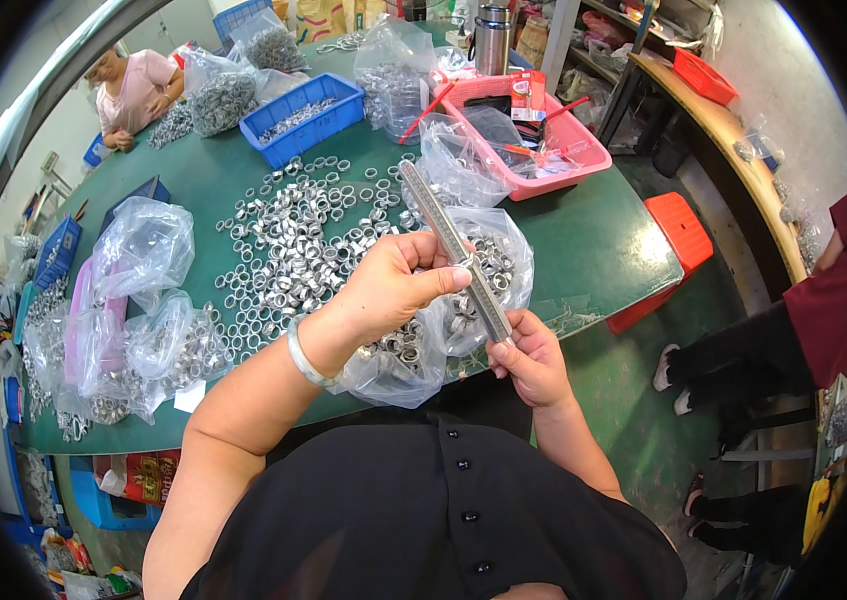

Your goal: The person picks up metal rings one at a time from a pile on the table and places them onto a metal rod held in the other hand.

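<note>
Slanting above the green surface (619, 245) and a clear bag (519, 245), a marked metal rod (443, 224) is clamped at two places: its near end is pinched in the right grip (532, 362), seemingly for steadiness, while its middle is held in the left grip (394, 284), beside what appears to be a small band (466, 261). Loose rings (296, 240) are spread beyond, presumably for easy reach.

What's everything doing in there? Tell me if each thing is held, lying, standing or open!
Left hand: gripping the metal stick
Right hand: gripping its lower end
Metal stick: slanted, held in both hands
Rings: loose, spread out on the green table
Clear bags: crumpled, several with metal pieces inside
Blue tray: uncovered, small metal bits inside
Pink basket: uncovered, mixed things inside
Flask: standing upright
</note>
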Demonstrator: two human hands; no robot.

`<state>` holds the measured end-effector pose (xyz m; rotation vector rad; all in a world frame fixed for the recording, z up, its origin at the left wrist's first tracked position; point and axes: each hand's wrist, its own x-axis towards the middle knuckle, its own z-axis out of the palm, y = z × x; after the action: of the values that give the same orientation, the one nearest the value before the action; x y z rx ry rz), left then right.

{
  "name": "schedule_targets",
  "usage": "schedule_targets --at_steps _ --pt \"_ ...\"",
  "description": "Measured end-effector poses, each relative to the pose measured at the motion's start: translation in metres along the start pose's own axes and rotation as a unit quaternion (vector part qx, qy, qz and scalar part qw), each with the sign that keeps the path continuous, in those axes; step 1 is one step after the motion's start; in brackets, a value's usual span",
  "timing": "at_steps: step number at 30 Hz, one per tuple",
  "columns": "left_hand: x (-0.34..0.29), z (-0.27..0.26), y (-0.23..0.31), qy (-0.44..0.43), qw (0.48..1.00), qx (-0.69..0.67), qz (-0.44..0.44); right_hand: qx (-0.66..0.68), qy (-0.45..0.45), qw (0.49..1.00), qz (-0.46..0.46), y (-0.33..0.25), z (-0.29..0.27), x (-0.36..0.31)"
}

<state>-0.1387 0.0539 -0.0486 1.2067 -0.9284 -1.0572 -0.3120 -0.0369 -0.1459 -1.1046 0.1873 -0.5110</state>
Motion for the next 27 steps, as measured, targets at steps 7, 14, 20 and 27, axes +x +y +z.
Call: schedule_targets --at_steps 7,14,20,27 --pt "0.0005 -0.0013 -0.0016 0.000 1.000 -0.004 -0.003 -0.001 0.003 1.000 0.004 0.0004 -0.0003 0.0001" --pt "0.0009 -0.0020 -0.0015 -0.003 1.000 -0.004 -0.001 -0.002 -0.004 1.000 0.000 0.0011 -0.0013 0.0009" --pt "0.0016 -0.0024 -0.0030 0.003 1.000 0.000 0.004 -0.003 -0.001 1.000 0.002 0.0012 -0.0010 0.0013" --pt "0.0014 -0.0021 -0.0011 -0.002 1.000 -0.006 -0.002 0.001 0.000 1.000 0.004 0.0006 -0.0005 0.0014"
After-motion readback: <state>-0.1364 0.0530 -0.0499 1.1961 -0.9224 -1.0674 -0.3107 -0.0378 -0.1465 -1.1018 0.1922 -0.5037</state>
